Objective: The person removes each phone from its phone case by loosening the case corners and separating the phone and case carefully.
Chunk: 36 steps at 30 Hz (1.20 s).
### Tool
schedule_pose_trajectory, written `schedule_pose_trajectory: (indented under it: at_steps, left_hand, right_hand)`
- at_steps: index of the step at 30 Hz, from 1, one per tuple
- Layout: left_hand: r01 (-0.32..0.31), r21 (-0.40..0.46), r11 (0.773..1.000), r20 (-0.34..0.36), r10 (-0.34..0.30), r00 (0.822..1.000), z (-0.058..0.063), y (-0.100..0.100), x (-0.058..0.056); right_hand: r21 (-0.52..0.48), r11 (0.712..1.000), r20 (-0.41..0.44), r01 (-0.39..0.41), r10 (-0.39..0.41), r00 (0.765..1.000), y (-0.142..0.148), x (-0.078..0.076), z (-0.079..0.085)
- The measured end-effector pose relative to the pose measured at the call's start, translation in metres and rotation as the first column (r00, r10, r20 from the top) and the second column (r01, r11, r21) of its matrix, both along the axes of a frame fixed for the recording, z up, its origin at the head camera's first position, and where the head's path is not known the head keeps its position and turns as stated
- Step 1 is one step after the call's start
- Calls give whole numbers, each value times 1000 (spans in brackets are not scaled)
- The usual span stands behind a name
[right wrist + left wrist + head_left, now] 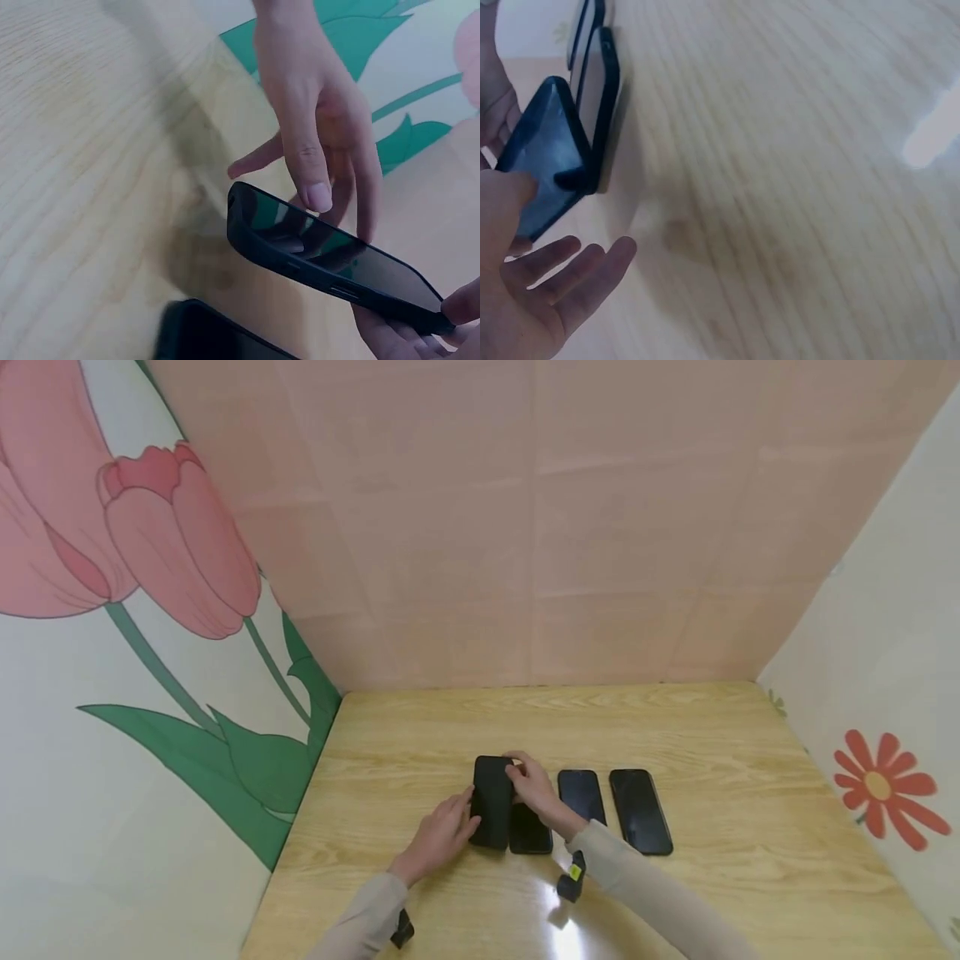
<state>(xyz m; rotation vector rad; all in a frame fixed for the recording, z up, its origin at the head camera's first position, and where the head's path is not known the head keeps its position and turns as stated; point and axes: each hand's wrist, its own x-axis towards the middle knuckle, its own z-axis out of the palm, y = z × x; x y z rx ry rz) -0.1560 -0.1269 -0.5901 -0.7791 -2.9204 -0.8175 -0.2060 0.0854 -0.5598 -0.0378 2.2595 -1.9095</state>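
A black smartphone (491, 802) is raised at a tilt above the wooden table, its dark glossy screen (390, 274) showing in the right wrist view. My right hand (536, 789) grips its far end, thumb on the top side and fingers underneath. From the left, my left hand (438, 837) pinches the long edge; its thumb lies over the screen in the left wrist view, while the other fingers (592, 274) spread loosely. Just right of the held phone, another black phone (531, 833) lies on the table, partly covered by it and by my right hand.
Two more dark phones lie farther right, one (581, 792) partly behind my right wrist and one (641, 810) beyond it. The wooden table (750, 827) meets a pink back wall (525, 527), a tulip-painted left panel (172, 652) and a flower-painted right panel (885, 693).
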Motion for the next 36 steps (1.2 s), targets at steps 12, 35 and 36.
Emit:
schedule_pose_trajectory:
  at_steps: [12, 35, 36]
  left_hand:
    - [-96, 171, 981, 97, 81, 992, 13, 11, -11]
    - [-142, 640, 755, 182, 30, 983, 62, 44, -15]
    - [-140, 646, 751, 186, 23, 982, 67, 44, -13]
  right_hand:
    - [-75, 997, 7, -27, 28, 1000, 12, -1, 32]
    - [-130, 990, -102, -52, 39, 994, 13, 3, 58]
    - [-122, 991, -109, -46, 33, 994, 14, 3, 58]
